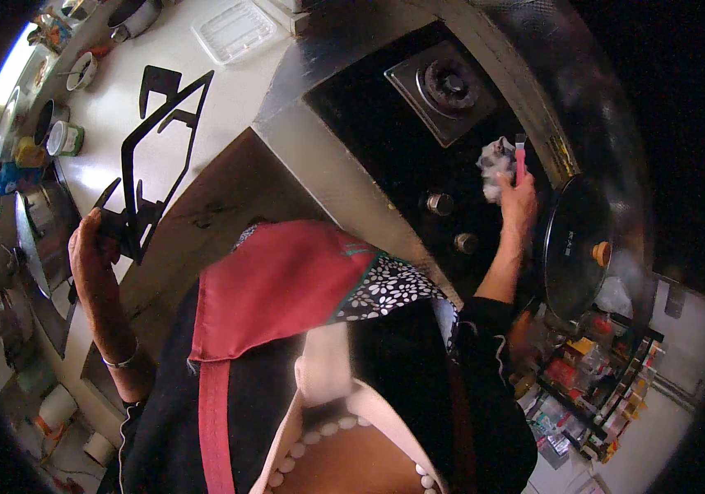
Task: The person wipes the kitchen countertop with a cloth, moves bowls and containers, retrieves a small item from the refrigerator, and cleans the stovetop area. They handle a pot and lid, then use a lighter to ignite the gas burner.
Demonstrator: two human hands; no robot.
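My left hand grips the near end of a black metal pot support, held tilted at the left in front of the white countertop. At the right, my right hand holds a small pink-handled tool with a flat pale tip; whether it is a brush or scraper is unclear. The same hand has a crumpled, dark-stained white cloth or tissue against it. Both are over a black gas hob. Its uncovered burner lies beyond the hand, and two metal knobs are nearer me.
A large dark lid with an orange knob stands at the right of the hob. Past it is a rack of packets and bottles. A clear plastic tray, a metal pot and a plastic tub sit on the counter.
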